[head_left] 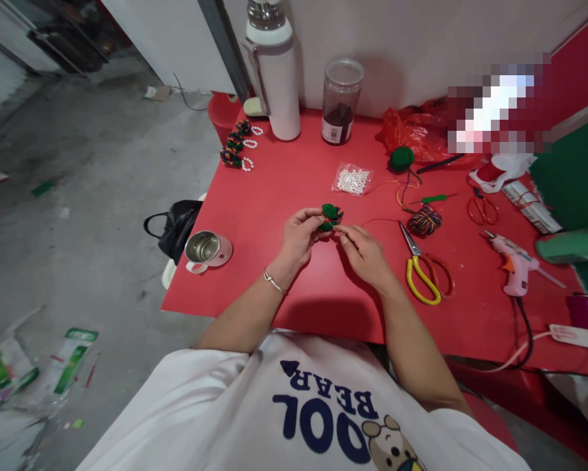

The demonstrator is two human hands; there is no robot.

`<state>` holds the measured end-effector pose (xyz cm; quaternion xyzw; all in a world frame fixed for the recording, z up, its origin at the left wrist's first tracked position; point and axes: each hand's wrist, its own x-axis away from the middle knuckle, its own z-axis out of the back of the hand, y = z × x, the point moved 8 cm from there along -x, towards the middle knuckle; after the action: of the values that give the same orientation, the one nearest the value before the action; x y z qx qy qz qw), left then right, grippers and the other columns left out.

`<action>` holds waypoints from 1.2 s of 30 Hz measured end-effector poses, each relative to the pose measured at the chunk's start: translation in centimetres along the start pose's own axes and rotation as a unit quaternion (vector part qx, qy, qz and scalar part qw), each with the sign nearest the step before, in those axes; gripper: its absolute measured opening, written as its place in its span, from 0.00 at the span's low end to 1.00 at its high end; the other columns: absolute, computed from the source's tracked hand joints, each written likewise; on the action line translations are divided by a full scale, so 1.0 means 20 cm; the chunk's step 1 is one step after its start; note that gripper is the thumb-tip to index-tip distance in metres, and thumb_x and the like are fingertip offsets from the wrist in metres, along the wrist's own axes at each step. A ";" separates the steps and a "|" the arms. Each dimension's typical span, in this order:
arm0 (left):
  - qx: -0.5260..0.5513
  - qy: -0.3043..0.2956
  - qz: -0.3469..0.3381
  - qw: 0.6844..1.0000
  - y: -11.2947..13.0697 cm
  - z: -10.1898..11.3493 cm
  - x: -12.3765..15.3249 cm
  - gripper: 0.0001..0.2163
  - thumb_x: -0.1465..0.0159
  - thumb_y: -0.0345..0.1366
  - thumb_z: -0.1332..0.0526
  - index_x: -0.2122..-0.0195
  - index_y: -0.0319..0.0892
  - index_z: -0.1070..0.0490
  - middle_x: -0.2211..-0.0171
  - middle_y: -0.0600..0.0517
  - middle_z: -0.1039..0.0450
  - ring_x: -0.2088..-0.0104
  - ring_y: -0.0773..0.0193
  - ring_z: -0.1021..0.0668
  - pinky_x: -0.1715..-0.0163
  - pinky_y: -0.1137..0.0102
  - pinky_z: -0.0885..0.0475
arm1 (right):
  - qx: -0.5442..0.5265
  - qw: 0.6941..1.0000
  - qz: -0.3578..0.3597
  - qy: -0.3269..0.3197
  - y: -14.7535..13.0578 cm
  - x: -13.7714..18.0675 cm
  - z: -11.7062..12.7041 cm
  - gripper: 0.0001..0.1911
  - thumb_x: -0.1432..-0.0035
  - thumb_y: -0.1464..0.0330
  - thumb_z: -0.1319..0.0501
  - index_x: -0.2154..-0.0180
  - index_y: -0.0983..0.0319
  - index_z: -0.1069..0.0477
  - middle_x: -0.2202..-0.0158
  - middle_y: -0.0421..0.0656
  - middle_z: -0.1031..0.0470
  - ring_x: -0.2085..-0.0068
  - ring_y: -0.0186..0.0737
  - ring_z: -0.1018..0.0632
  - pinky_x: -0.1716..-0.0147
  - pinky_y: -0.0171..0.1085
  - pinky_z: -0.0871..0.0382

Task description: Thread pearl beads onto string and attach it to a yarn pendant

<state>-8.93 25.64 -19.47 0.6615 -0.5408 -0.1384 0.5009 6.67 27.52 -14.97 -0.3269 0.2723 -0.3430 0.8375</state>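
My left hand (pixel 301 235) is closed around the edge of a small green crocheted piece (pixel 329 211) with multicoloured yarn on its right side. At the piece's lower right edge, my right hand (pixel 362 252) pinches thumb and finger together; what lies between them is too small to tell. A thin strand of yarn (pixel 379 220) runs behind the right hand towards a multicoloured yarn ball (pixel 424 221). Beyond the hands lies a clear bag of white beads (pixel 352 180). Yellow-handled scissors (pixel 422 278) rest to the right of my right hand.
On the red table (pixel 269 190) stand a steel mug (pixel 208 250), a white thermos (pixel 278 82) and a clear jar (pixel 341 101). Several yarn pieces with bead loops (pixel 235 140) lie far left. A green yarn ball (pixel 401 158), green-handled hook (pixel 435 199) and glue gun (pixel 517 265) are rightward.
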 end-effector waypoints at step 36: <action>-0.042 -0.082 -0.038 0.995 0.02 -0.05 0.02 0.25 0.52 0.34 0.21 0.54 0.42 0.24 0.62 0.50 0.19 0.67 0.61 0.15 0.68 0.66 0.16 | 0.151 0.984 0.009 0.092 -0.03 0.01 0.17 0.17 0.24 0.61 0.45 0.54 0.57 0.17 0.61 0.49 0.22 0.55 0.50 0.23 0.53 0.46 0.29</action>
<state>-8.29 25.88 -18.46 0.6462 -0.5481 -0.2339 0.4767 8.81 28.16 -12.42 -0.1619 0.2957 -0.4014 0.8516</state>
